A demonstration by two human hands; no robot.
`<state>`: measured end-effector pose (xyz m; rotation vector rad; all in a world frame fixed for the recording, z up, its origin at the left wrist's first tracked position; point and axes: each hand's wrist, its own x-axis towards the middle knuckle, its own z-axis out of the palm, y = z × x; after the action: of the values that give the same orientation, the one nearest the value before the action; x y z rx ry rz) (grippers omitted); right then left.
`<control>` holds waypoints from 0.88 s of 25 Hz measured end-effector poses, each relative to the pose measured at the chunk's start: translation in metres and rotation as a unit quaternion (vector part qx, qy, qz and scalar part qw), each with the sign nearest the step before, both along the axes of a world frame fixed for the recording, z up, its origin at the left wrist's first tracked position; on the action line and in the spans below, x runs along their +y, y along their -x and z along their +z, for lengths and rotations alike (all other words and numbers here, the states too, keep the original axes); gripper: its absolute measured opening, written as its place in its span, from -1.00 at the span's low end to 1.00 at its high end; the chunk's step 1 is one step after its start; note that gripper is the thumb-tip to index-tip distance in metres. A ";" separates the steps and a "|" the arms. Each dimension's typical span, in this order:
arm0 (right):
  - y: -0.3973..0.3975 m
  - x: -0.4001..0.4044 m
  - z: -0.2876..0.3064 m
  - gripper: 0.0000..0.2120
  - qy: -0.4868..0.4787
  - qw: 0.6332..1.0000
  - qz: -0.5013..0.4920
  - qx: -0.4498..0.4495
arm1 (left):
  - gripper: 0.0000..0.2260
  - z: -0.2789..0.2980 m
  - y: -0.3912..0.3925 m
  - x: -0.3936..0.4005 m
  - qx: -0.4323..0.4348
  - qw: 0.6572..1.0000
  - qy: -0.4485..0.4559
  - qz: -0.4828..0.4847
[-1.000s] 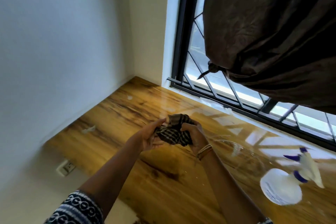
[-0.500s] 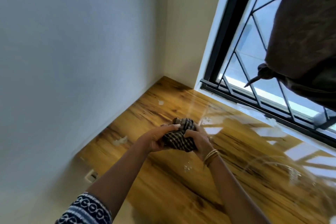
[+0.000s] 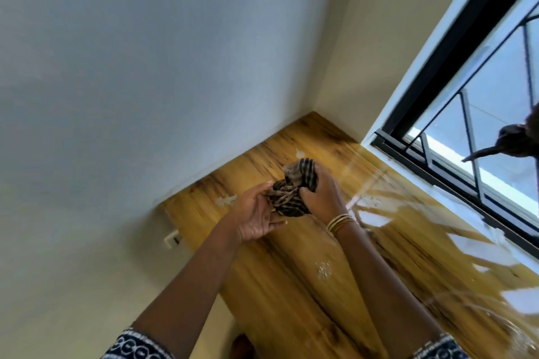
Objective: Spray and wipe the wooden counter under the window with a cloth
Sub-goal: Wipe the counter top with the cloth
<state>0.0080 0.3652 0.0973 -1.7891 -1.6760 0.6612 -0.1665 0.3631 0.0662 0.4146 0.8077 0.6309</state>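
Note:
A dark checked cloth (image 3: 294,192), bunched into a wad, is held above the glossy wooden counter (image 3: 291,285) near its far left corner. My right hand (image 3: 319,194) grips the cloth from the right, fingers curled round it. My left hand (image 3: 256,217) is palm up on the left, its thumb and fingertips holding the cloth's lower left part. White spray patches (image 3: 323,268) lie on the wood near the hands and toward the wall. The spray bottle is out of view.
A black-framed window with grille bars (image 3: 466,131) runs along the right side above the counter. A knotted dark curtain end (image 3: 513,143) hangs at the right edge. White walls meet at the corner. A wall socket (image 3: 172,239) sits below the counter's left end.
The view has swung left and up, so the spray bottle and most of the curtain have left the frame. My left palm has turned up while both hands keep bunching the cloth.

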 end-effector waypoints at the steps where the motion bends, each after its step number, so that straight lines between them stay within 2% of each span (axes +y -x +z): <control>1: 0.006 0.000 -0.003 -0.51 -0.013 1.000 0.019 -0.015 | -0.59 0.000 0.004 -0.003 0.002 1.000 0.003 0.025; 3: 0.014 0.000 -0.008 -0.49 -0.007 0.999 0.042 -0.013 | -0.57 -0.003 0.015 -0.014 0.013 0.998 0.020 0.063; 5: 0.018 0.004 -0.008 -0.51 -0.004 1.000 0.016 0.009 | -0.62 -0.007 0.028 -0.028 0.042 0.993 0.041 0.102; 7: 0.018 0.004 -0.006 -0.52 -0.057 0.997 -0.015 -0.039 | -0.64 -0.013 0.044 -0.039 0.091 0.980 0.061 0.169; 10: 0.018 -0.009 -0.003 -0.54 -0.178 0.963 0.020 -0.203 | -0.77 -0.021 0.062 -0.047 0.194 0.924 0.049 0.326; 12: 0.020 -0.027 -0.008 -0.60 -0.178 0.947 0.092 -0.252 | -0.84 -0.026 0.068 -0.048 0.346 0.858 -0.002 0.381; 14: 0.023 -0.042 -0.019 -0.69 -0.156 0.950 0.134 -0.235 | -0.86 -0.031 0.074 -0.045 0.521 0.767 -0.102 0.361; 15: 0.026 -0.045 -0.026 -0.69 -0.149 0.959 0.125 -0.207 | -0.85 -0.035 0.078 -0.044 0.587 0.717 -0.159 0.342; 17: 0.034 -0.037 -0.039 -0.63 -0.132 0.975 0.080 -0.160 | -0.79 -0.050 0.090 -0.043 0.652 0.643 -0.276 0.292; 19: 0.046 -0.022 -0.053 -0.53 -0.076 0.977 0.067 -0.188 | -0.69 -0.068 0.101 -0.042 0.676 0.607 -0.357 0.217; 22: 0.062 -0.005 -0.079 -0.40 0.021 0.954 0.089 -0.286 | -0.53 -0.080 0.112 -0.029 0.710 0.561 -0.420 0.074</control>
<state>-0.0542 0.3598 0.0185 -2.0011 -2.2334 0.2543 -0.2788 0.3342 -0.0137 1.9279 2.0924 0.7453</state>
